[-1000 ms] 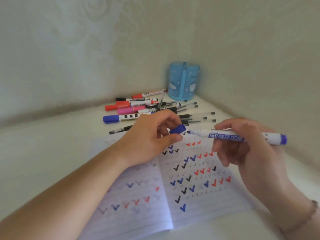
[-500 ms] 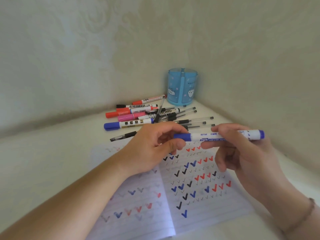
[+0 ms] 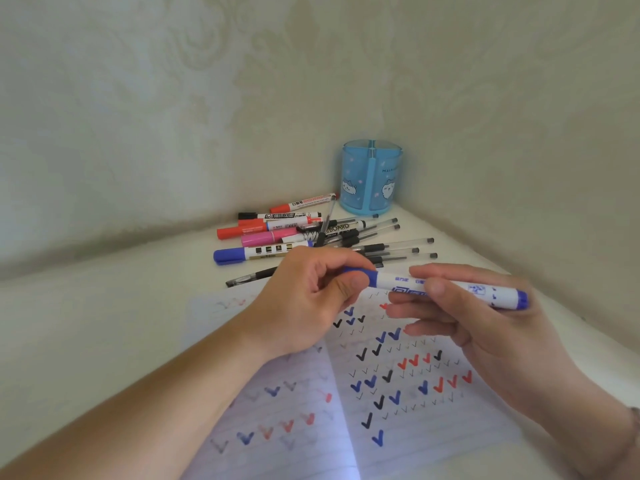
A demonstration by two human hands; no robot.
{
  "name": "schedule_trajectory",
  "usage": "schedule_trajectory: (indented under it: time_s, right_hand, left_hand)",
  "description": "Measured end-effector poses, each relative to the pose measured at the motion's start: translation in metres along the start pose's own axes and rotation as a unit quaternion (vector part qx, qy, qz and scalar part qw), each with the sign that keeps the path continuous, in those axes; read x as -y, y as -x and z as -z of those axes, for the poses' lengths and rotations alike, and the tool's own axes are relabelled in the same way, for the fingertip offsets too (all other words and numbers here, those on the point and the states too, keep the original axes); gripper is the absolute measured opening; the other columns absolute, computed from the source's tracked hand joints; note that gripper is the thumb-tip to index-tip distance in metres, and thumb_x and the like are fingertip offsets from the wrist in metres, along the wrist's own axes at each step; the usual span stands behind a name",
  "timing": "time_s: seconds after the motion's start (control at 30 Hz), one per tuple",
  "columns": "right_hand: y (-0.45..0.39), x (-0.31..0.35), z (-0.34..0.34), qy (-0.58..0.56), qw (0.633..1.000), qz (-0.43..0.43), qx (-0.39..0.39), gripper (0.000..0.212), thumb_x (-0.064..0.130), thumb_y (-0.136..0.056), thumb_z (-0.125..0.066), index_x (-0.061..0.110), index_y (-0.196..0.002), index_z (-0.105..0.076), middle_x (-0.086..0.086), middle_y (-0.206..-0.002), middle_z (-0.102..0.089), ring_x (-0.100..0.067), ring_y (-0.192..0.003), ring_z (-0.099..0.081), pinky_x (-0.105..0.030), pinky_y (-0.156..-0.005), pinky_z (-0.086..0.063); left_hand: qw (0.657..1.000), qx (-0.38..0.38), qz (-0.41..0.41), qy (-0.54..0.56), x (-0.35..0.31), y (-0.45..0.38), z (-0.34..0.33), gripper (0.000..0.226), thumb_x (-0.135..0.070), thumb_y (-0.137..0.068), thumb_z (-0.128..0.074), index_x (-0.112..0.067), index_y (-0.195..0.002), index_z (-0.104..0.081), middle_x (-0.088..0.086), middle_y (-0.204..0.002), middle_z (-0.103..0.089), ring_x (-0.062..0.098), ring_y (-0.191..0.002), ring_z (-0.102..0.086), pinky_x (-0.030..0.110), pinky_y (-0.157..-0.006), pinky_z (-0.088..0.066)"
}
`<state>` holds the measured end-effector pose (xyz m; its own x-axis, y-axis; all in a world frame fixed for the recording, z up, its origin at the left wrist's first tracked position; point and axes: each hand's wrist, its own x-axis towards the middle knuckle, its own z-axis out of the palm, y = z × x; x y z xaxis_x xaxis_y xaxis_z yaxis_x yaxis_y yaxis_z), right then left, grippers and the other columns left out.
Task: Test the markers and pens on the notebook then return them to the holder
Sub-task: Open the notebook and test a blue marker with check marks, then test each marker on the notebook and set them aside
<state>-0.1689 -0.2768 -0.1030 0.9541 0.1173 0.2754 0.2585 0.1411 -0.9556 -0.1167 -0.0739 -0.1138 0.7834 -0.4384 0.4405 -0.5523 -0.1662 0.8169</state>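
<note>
A blue marker (image 3: 460,289) with a white barrel lies level in the air above the open notebook (image 3: 398,393). My right hand (image 3: 460,317) pinches its barrel. My left hand (image 3: 311,299) grips the blue cap, which sits on the marker's left end. The notebook's lined pages carry rows of black, blue and red tick marks. A blue translucent holder (image 3: 372,178) stands upright in the far corner, and nothing shows inside it. A pile of markers and pens (image 3: 311,233) lies between the holder and my hands.
The white surface (image 3: 104,341) ends in a corner where two pale patterned walls meet just behind the holder. A black pen (image 3: 251,277) lies apart at the notebook's top edge. A bracelet shows at my right wrist (image 3: 633,431).
The cap was off in my left hand a second ago. It now sits on the marker's tip, and both hands have shifted slightly while holding the marker level.
</note>
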Motion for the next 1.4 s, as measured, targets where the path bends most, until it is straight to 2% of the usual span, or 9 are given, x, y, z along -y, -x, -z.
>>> schedule_trajectory:
  time_s: [0.23,0.37,0.53,0.7,0.9,1.0,1.1,1.23,1.4]
  right_hand:
    - [0.000,-0.001,-0.002,0.045,0.998,0.042,-0.006,0.017,0.025,-0.078,-0.069,0.017,-0.088,-0.079,-0.015,-0.079,-0.075,-0.032,-0.067,-0.072,-0.035,-0.058,-0.057]
    - [-0.012,0.000,0.011,0.115,0.990,0.068,-0.043,0.030,0.051,-0.072,-0.074,0.025,-0.085,-0.080,-0.012,-0.064,-0.061,-0.019,-0.052,-0.048,-0.027,-0.048,-0.040]
    - [-0.029,-0.013,0.053,0.237,0.957,0.009,-0.166,0.012,0.025,-0.083,-0.072,0.031,-0.074,-0.078,0.008,-0.046,-0.055,-0.007,-0.041,-0.040,-0.015,-0.040,-0.033]
    - [-0.031,-0.016,0.071,0.339,0.879,-0.008,-0.336,0.006,0.026,-0.088,-0.067,0.022,-0.092,-0.065,0.002,-0.071,-0.066,-0.011,-0.041,-0.055,-0.018,-0.036,-0.041]
    - [-0.027,-0.013,0.073,0.604,0.731,-0.080,-0.307,0.009,0.029,-0.084,-0.067,0.024,-0.082,-0.060,0.000,-0.077,-0.057,-0.029,-0.069,-0.056,-0.029,-0.056,-0.043]
    - [-0.026,-0.017,0.072,0.639,0.707,-0.110,-0.281,0.011,0.029,-0.081,-0.067,0.026,-0.074,-0.059,0.002,-0.077,-0.057,-0.028,-0.068,-0.055,-0.030,-0.059,-0.046]
    - [-0.026,-0.021,0.074,0.629,0.717,-0.122,-0.275,0.014,0.031,-0.081,-0.066,0.029,-0.069,-0.058,0.005,-0.083,-0.054,-0.028,-0.068,-0.055,-0.033,-0.062,-0.052]
    - [-0.019,-0.011,0.053,0.617,0.730,-0.004,-0.294,0.011,0.035,-0.084,-0.065,0.032,-0.074,-0.059,0.012,-0.086,-0.050,-0.024,-0.061,-0.051,-0.022,-0.050,-0.034]
    - [-0.011,-0.001,0.011,0.450,0.872,0.064,-0.182,0.025,0.061,-0.075,-0.061,0.036,-0.081,-0.062,0.011,-0.068,-0.063,-0.011,-0.047,-0.048,-0.024,-0.046,-0.038]
  left_hand:
    - [0.999,0.030,0.022,-0.023,0.000,-0.001,0.004,0.013,-0.025,-0.093,-0.056,-0.030,-0.093,-0.068,-0.015,-0.056,-0.056,0.003,-0.051,-0.046,0.020,-0.054,-0.039]
    - [0.993,-0.036,-0.004,-0.108,0.003,-0.005,0.007,0.013,-0.042,-0.089,-0.057,-0.042,-0.100,-0.064,-0.023,-0.085,-0.069,0.000,-0.076,-0.064,0.013,-0.069,-0.049]
    - [0.981,-0.082,0.035,-0.170,0.008,-0.006,0.016,0.024,-0.037,-0.083,-0.069,-0.042,-0.106,-0.065,-0.022,-0.085,-0.070,-0.002,-0.090,-0.065,0.013,-0.084,-0.047]
    - [0.887,-0.212,0.111,-0.395,0.030,-0.013,0.052,0.022,-0.026,-0.088,-0.067,-0.026,-0.109,-0.069,-0.010,-0.106,-0.066,0.019,-0.106,-0.056,0.032,-0.091,-0.043]
    - [0.817,-0.172,0.271,-0.479,0.045,-0.008,0.074,0.020,-0.029,-0.087,-0.064,-0.032,-0.106,-0.065,-0.004,-0.120,-0.057,0.027,-0.117,-0.048,0.040,-0.095,-0.038]
    - [0.796,-0.155,0.295,-0.506,0.045,-0.008,0.075,0.021,-0.037,-0.086,-0.065,-0.035,-0.107,-0.066,-0.003,-0.123,-0.051,0.027,-0.120,-0.042,0.042,-0.095,-0.034]
    - [0.791,-0.142,0.302,-0.513,0.043,-0.007,0.074,0.021,-0.038,-0.088,-0.064,-0.034,-0.108,-0.066,-0.002,-0.122,-0.051,0.028,-0.121,-0.038,0.041,-0.095,-0.031]
    - [0.795,-0.138,0.261,-0.529,0.032,-0.006,0.077,0.019,-0.031,-0.092,-0.060,-0.029,-0.110,-0.062,-0.004,-0.116,-0.057,0.025,-0.114,-0.046,0.039,-0.093,-0.037]
    - [0.903,-0.146,0.085,-0.394,-0.007,-0.008,0.065,0.012,-0.027,-0.095,-0.056,-0.027,-0.107,-0.060,-0.008,-0.087,-0.063,0.018,-0.078,-0.057,0.033,-0.066,-0.042]
